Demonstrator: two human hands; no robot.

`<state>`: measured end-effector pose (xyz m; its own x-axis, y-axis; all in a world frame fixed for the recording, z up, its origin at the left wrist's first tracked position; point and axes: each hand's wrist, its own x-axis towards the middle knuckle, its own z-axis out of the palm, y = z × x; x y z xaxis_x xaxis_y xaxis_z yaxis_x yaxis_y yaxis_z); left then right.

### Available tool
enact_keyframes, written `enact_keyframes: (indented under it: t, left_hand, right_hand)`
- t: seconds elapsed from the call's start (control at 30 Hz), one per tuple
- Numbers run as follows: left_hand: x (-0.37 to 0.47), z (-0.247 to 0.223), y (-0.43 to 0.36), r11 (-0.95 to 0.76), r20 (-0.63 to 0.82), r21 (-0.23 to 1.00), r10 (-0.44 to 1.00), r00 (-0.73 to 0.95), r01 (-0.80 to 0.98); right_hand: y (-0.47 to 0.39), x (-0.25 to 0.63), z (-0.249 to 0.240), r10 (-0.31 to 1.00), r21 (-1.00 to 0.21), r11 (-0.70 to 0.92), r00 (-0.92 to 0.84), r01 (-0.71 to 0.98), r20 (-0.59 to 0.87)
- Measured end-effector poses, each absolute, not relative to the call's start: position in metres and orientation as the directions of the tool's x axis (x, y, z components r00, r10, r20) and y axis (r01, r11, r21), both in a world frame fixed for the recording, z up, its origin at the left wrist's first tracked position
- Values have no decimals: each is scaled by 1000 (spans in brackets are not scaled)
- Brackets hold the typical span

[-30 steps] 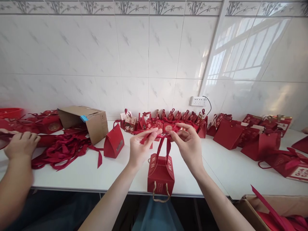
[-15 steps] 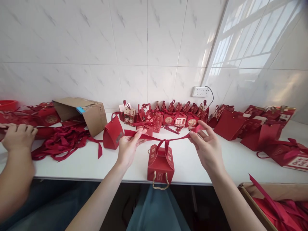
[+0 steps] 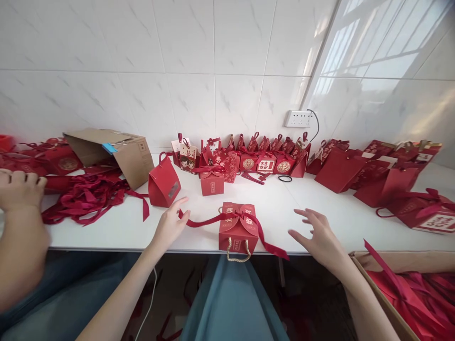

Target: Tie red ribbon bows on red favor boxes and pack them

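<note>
Red gift box (image 3: 237, 230) is standing upright at the near edge of the white table (image 3: 273, 210), directly before you and between your hands. Dark red ribbon (image 3: 206, 222) is lying across its top flaps, knotted at the middle; one tail is running left to your left hand, and the other is draping down to the right, its end reaching the near edge. Gold rope handle (image 3: 238, 260) is hanging from the near face.

Your left hand (image 3: 169, 229) is hovering left of the box, thumb and forefinger parted beside the tail's end; whether they are gripping it cannot be told. Your right hand (image 3: 318, 237) is hovering open to the right, fingers spread, apart from box and ribbon.

House-shaped box (image 3: 161, 184) is standing just beyond your left hand, and a bow-topped box (image 3: 212, 184) is standing farther off. Black ring (image 3: 285, 178) is lying at far right of centre. Ribbon-filled carton (image 3: 408, 262) is sitting near right. Co-worker's hand (image 3: 21, 189) is showing at far left.
</note>
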<state>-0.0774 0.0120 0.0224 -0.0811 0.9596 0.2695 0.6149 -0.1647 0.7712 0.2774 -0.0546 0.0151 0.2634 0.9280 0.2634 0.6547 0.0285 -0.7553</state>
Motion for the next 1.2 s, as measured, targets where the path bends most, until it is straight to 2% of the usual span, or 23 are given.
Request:
enact_keyframes:
  t: [0.07,0.13,0.2,0.27,0.37,0.5,0.8,0.97,1.1,1.2]
  left_hand:
    - [-63,31,10,-310,318,719,942,102,621]
    - [-49,39,10,-348,207,746,931,300,567]
    - [-38,43,11,-279,45,819,903,427,502]
    - [-33,42,13,-184,-50,892,867,495,412]
    - [-34,40,13,-63,-123,954,810,574,293]
    - [-37,40,13,30,-179,970,758,628,241]
    - [-48,26,27,8,-127,985,711,691,172]
    - [-49,17,28,24,-152,981,708,689,192]
    - [-51,27,20,53,-161,983,690,706,174]
    - [-50,45,13,20,-144,983,693,706,181]
  right_hand:
    - [-46,259,24,957,-764,90,156,638,244]
    - [-35,240,31,988,-818,141,-20,557,156]
    - [-25,225,34,981,-884,139,-181,445,63]
    - [-20,216,33,961,-945,88,-278,314,-3]
    - [-19,212,28,938,-992,-11,-342,127,-54]
    - [-19,215,27,920,-990,-138,-375,-39,-114]
    - [-18,236,40,902,-975,-121,-389,186,-187]
    - [-17,242,40,854,-973,-143,-474,182,-214]
    - [-14,243,47,846,-965,-34,-507,258,-165]
    - [-16,239,62,869,-963,80,-491,256,-58]
